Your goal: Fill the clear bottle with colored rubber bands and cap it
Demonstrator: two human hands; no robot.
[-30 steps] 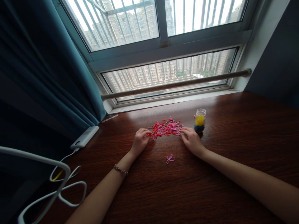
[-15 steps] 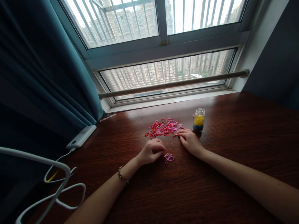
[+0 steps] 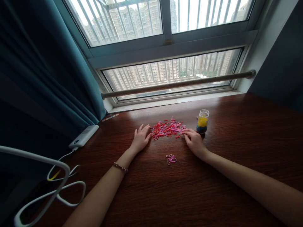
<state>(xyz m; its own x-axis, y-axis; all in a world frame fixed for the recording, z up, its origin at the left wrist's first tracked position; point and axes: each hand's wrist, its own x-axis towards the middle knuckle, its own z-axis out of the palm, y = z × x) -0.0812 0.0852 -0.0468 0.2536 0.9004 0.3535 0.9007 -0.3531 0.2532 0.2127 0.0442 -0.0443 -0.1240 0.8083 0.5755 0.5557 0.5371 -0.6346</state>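
Observation:
A loose pile of small red and pink rubber bands [image 3: 167, 128] lies on the dark wooden table. At its left edge my left hand [image 3: 140, 139] rests with fingers spread, fingertips by the outermost bands. My right hand [image 3: 195, 143] is at the opposite edge, its thumb and fingers pinched together on what looks like a pink rubber band; the fingertips partly hide it. Nearer to me, apart from the pile, sits a small cluster of pink rubber bands [image 3: 171, 159]. Just behind my right hand stands an open clear jar [image 3: 203, 121] with yellow and dark blue contents.
A white power bank [image 3: 84, 136] with a cable plugged in lies at the table's left, beside the blue curtain [image 3: 78, 78]. A thick white cable [image 3: 47, 157] loops at the lower left. A metal rail [image 3: 180, 84] runs before the window.
My left hand has moved from the small pink cluster up and left to the pile's left edge, its fingers opening out. My right hand has stayed nearly in place.

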